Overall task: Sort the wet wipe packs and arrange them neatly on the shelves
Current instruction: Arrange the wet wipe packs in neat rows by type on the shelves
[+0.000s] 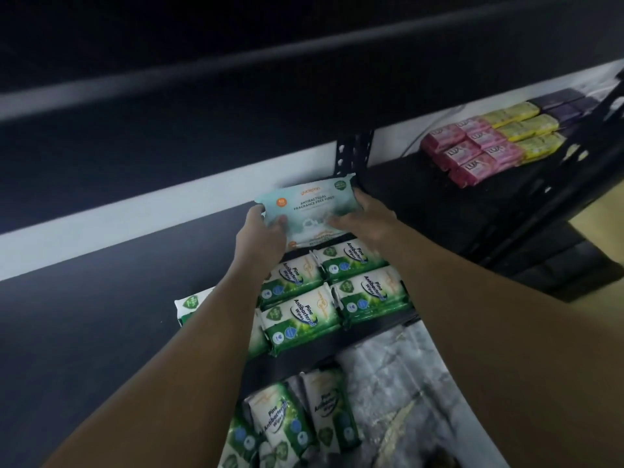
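- Held at both ends, face up: blue pack [304,207], at far end of shelf [422,197], just beside black post [354,150].
- Curled round its left end, thumb on top face: left grip [261,231].
- Curled round its right end, fingers on top face: right grip [363,219].
- Just under its near edge: second pale pack [314,243], mostly hidden.
- Nearer on same shelf: green packs [300,315], two rows, touching.
- On lower level, lying loose: more green packs [293,423], beside clear plastic [398,383].
- Far right on shelf, in rows: pink bars [469,153], yellow bars [526,130], dark bars [567,103].
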Demonstrator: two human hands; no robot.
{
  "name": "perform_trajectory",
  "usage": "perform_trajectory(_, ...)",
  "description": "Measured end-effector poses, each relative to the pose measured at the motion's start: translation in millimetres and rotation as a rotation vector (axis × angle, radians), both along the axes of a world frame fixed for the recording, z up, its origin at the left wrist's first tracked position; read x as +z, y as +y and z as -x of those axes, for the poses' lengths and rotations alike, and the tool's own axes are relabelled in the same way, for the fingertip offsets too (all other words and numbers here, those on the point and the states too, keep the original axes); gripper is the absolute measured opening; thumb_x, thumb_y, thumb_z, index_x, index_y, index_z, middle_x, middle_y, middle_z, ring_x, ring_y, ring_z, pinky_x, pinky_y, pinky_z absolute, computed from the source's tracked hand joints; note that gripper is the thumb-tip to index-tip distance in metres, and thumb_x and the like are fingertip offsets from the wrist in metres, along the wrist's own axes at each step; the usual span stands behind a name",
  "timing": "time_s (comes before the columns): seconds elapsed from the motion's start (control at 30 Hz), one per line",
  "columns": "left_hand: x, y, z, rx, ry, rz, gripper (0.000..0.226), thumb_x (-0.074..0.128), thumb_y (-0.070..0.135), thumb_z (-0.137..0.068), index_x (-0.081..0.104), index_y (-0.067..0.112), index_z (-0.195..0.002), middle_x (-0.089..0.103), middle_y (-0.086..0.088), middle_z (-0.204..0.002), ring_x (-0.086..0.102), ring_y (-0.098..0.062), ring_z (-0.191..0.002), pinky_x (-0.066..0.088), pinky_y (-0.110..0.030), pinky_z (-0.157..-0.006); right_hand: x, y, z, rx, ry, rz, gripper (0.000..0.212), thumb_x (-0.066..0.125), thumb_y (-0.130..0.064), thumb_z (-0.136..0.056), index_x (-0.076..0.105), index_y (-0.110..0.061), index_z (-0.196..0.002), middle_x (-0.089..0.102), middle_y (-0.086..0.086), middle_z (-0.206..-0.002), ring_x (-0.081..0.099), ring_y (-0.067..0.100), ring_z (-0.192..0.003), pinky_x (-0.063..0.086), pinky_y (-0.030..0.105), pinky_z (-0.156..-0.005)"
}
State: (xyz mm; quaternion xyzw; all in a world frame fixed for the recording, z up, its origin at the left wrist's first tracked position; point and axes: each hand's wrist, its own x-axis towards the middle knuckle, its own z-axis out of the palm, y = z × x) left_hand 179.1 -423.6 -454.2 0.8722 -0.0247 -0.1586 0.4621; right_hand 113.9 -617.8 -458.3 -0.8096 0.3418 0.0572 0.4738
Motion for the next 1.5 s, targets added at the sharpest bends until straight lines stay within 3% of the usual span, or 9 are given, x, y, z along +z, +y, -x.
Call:
perform_trajectory(0.07, 15.5, 4.0, 7.0, 0.045, -0.029, 0.051, 0.05, 0.054, 0.044, -0.099, 0.045, 0.023, -0.143, 0.063, -0.002, -0.129, 0.065, -0.02, -0.103, 0.05, -0.033, -0.083, 15.9, 7.6, 0.9, -0.016, -0.035, 0.016, 0.11, 0.074, -0.088, -0.023, 0.047, -0.06, -0.126, 0.063, -0.013, -0.126, 0.053, 0.026, -0.124, 0.038, 0.054, -0.108)
perform_trajectory(0.2, 44.8, 23.8, 45.8, 0.135, -0.071, 0.13, 0.044, 0.056, 0.045, -0.095, 0.048, 0.028, -0.134, 0.063, 0.0, -0.121, 0.065, -0.02, -0.097, 0.056, -0.044, -0.085, 69.0, 48.1, 24.4, -0.019, -0.161, -0.012, 0.069, 0.077, -0.068, -0.053, 0.059, -0.042, -0.115, 0.068, -0.016, -0.111, 0.063, 0.015, -0.111, 0.049, 0.045, -0.1)
perform_trajectory(0.37, 72.4, 63.2, 108.9, 0.209, 0.001, 0.091, 0.039, 0.054, 0.036, -0.101, 0.046, 0.019, -0.135, 0.061, -0.001, -0.117, 0.056, -0.019, -0.094, 0.038, -0.032, -0.079, 87.0, 103.8, 68.0, 0.027, -0.112, 0.024, 0.103, 0.062, -0.075, -0.045, 0.043, -0.037, -0.139, 0.061, -0.004, -0.13, 0.061, 0.023, -0.119, 0.053, 0.045, -0.099)
perform_trajectory(0.47, 90.8, 93.7, 143.2, 0.245, 0.016, 0.109, 0.027, 0.057, 0.031, -0.099, 0.052, 0.022, -0.124, 0.064, 0.008, -0.095, 0.064, -0.016, -0.082, 0.049, -0.034, -0.075, 99.3, 134.8, 111.2, 0.03, -0.13, 0.014, 0.093, 0.066, -0.067, -0.046, 0.048, -0.037, -0.132, 0.066, -0.007, -0.115, 0.066, 0.018, -0.106, 0.057, 0.04, -0.091)
perform_trajectory(0.73, 154.0, 167.9, 256.8, 0.185, -0.084, 0.118, 0.03, 0.063, 0.022, -0.095, 0.057, 0.022, -0.124, 0.07, 0.001, -0.113, 0.064, -0.015, -0.094, 0.044, -0.023, -0.077, 164.1, 211.7, 244.0, -0.003, -0.187, -0.031, 0.07, 0.081, -0.033, -0.072, 0.047, -0.039, -0.132, 0.065, -0.01, -0.121, 0.062, 0.009, -0.099, 0.05, 0.025, -0.086)
perform_trajectory(0.87, 186.7, 197.4, 304.9, 0.136, -0.149, 0.087, 0.033, 0.063, 0.024, -0.095, 0.055, 0.021, -0.127, 0.066, 0.007, -0.115, 0.06, -0.006, -0.088, 0.04, -0.011, -0.064, 187.2, 239.1, 292.4, -0.025, -0.175, -0.03, 0.066, 0.077, -0.042, -0.064, 0.048, -0.041, -0.122, 0.066, -0.01, -0.114, 0.065, 0.01, -0.097, 0.055, 0.032, -0.088)
perform_trajectory(1.2, 251.4, 256.2, 383.5, 0.201, -0.303, 0.158, 0.025, 0.067, 0.035, -0.091, 0.053, 0.037, -0.111, 0.069, 0.017, -0.109, 0.066, -0.002, -0.097, 0.058, -0.038, -0.083, 271.6, 294.2, 352.7, -0.039, -0.306, 0.071, 0.087, 0.061, -0.06, -0.062, 0.042, -0.039, -0.144, 0.062, -0.013, -0.13, 0.061, 0.014, -0.117, 0.05, 0.037, -0.102)
perform_trajectory(1.4, 311.5, 272.8, 377.3, 0.197, -0.391, 0.285, 0.024, 0.071, 0.042, -0.087, 0.059, 0.038, -0.107, 0.073, 0.018, -0.098, 0.072, -0.006, -0.091, 0.06, -0.042, -0.08, 336.1, 301.8, 359.4, -0.001, -0.452, 0.122, 0.038, 0.064, -0.03, -0.084, 0.054, -0.04, -0.119, 0.064, -0.014, -0.111, 0.061, 0.004, -0.096, 0.046, 0.02, -0.071)
perform_trajectory(1.5, 344.3, 273.7, 364.2, 0.195, -0.432, 0.297, 0.037, 0.066, 0.057, -0.078, 0.059, 0.04, -0.11, 0.074, 0.018, -0.094, 0.073, -0.01, -0.089, 0.061, -0.045, -0.08, 369.4, 297.8, 351.5, 0.012, -0.5, 0.143, 0.036, 0.063, -0.031, -0.083, 0.055, -0.042, -0.116, 0.066, -0.016, -0.103, 0.064, 0.006, -0.092, 0.049, 0.025, -0.07)
